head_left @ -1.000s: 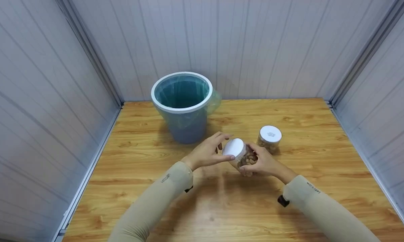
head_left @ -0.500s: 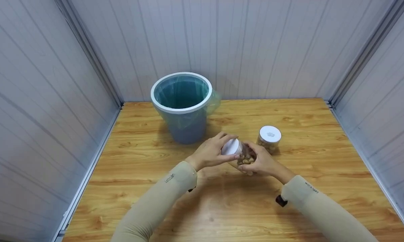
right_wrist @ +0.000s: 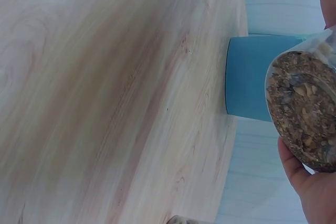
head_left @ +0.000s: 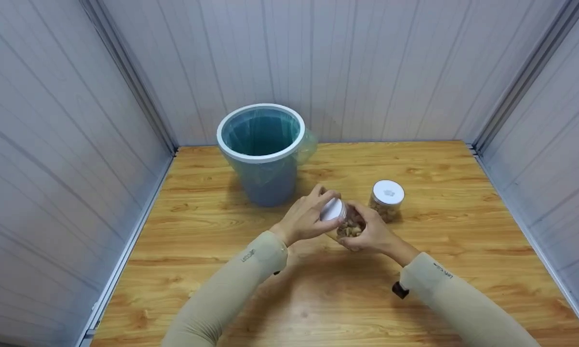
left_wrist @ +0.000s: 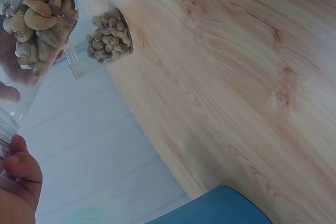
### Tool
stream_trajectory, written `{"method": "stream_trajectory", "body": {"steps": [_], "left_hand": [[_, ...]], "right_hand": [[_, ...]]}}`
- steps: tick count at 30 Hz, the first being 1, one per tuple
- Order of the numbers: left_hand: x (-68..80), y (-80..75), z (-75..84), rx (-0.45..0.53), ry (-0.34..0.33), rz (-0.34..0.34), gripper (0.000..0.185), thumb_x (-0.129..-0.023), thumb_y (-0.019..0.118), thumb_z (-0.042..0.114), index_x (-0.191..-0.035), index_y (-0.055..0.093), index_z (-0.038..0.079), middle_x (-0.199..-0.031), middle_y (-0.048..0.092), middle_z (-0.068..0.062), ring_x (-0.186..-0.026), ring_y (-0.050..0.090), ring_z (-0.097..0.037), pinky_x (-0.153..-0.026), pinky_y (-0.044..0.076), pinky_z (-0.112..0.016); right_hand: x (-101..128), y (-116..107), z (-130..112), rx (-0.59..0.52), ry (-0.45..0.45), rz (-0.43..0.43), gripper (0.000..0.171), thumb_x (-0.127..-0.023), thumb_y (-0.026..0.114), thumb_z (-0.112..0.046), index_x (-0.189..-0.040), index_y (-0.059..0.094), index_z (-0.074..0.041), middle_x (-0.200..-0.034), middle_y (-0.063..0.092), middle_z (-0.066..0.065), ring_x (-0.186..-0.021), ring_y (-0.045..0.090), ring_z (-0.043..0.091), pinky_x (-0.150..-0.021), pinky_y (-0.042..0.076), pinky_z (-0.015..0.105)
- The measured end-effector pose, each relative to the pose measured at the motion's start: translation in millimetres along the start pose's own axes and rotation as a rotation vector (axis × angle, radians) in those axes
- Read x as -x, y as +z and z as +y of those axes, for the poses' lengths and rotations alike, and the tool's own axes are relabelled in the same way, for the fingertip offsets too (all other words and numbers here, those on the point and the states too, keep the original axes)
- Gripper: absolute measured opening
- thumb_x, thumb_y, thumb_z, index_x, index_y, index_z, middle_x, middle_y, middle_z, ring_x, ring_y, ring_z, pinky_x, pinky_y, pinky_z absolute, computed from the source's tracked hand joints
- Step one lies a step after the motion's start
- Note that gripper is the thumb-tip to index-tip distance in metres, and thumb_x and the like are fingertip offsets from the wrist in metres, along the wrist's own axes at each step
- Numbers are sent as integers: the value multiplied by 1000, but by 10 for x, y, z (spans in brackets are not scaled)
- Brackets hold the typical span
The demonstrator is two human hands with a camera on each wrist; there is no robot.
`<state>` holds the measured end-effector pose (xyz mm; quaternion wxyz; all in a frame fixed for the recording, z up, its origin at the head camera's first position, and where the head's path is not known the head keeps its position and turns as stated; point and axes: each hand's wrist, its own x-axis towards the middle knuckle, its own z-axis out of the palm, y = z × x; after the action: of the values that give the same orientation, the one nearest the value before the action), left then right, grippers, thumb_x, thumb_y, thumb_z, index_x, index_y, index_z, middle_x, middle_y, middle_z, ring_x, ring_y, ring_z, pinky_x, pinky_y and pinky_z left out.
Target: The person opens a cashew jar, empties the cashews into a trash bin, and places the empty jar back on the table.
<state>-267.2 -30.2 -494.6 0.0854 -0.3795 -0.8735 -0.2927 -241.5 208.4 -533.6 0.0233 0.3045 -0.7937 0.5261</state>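
Note:
A clear jar of cashews (head_left: 351, 228) is tilted above the table, its white lid (head_left: 331, 209) pointing up and left. My right hand (head_left: 377, 233) grips the jar's body from the right. Thumb and fingers of my left hand (head_left: 302, 218) hold the lid by its edge. Seen from the left wrist, the cashews in the jar (left_wrist: 37, 17) fill the upper left corner. From the right wrist, the jar's round base (right_wrist: 304, 111) shows with nuts pressed against it. Behind my right hand, a second lidded jar of nuts (head_left: 384, 211) stands upright.
A blue-grey bin (head_left: 270, 185) with a white rim and a green liner bag stands left of the jars, near the back wall (head_left: 337, 72). Panelled walls enclose the wood-grain table (head_left: 207, 217) at the back and both sides.
My left hand has moved slightly right and its fingers have closed round the lid's edge. The held jar has turned a little in my right hand. Second jar and bin have stayed put.

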Motion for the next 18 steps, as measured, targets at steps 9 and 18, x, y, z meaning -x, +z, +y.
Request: {"method": "stream_trajectory", "body": {"steps": [9,18], "left_hand": [[-7,13,13,25,-35,-2,58,-98,60,60,-139,61,19,-118,58,-12,-76,62,-18,-62,50,-25],[-11,17,33,41,-55,17,57,-98,60,59,-137,63,18,-117,59,-10,-76,61,-18,-62,48,-25]], "right_hand": [[18,22,31,-1,-6,15,78,-79,93,-9,-148,59,-2,-129,75,13,-114,71,12,-98,58,23],[31,44,29,2,17,31,79,-78,92,-8,-149,58,1,-131,75,15,-114,71,12,-98,58,22]]}}
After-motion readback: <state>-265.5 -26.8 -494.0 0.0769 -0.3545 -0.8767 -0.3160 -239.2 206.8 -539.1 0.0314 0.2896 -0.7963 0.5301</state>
